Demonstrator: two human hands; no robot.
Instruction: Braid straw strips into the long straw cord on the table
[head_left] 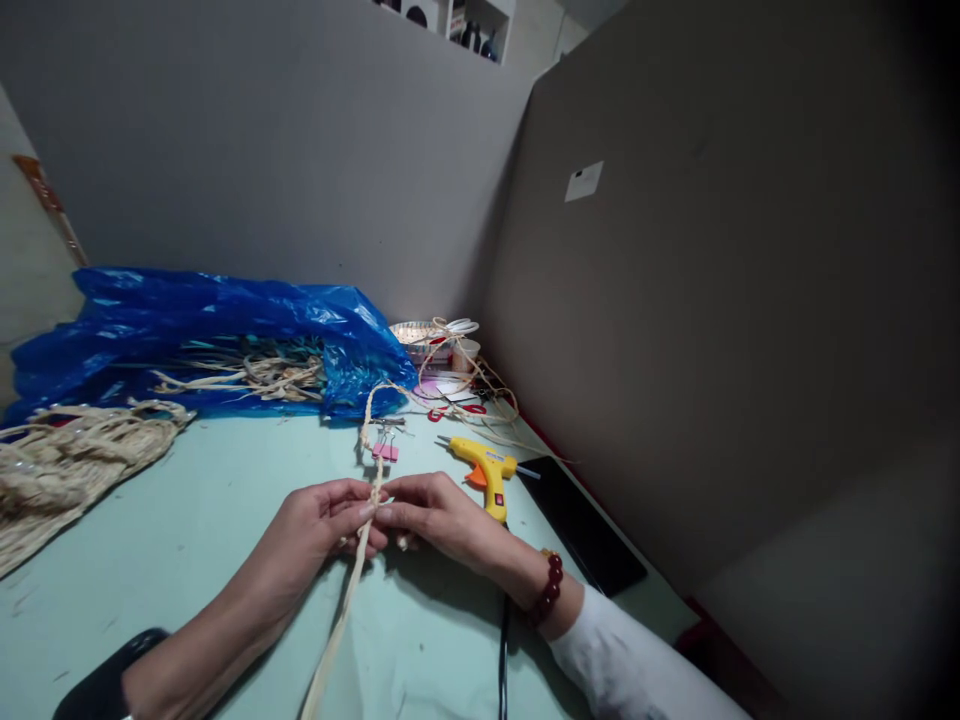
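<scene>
Pinching the braid [378,470] between thumbs and fingers, the left hand [321,512] and right hand [441,515] meet over the pale table [217,500]. Loose strands [335,635] run from the fingertips toward the wearer; just beyond them, a pink clip [385,453] sits on the braid. A yellow glue gun [489,466] lies near the right hand, a black slab [577,525] to its right. Farther back lie red-handled scissors [474,409]. At left, a blue bag [217,300] holds dry fibre [281,377], with a woven piece [75,465] before it.
</scene>
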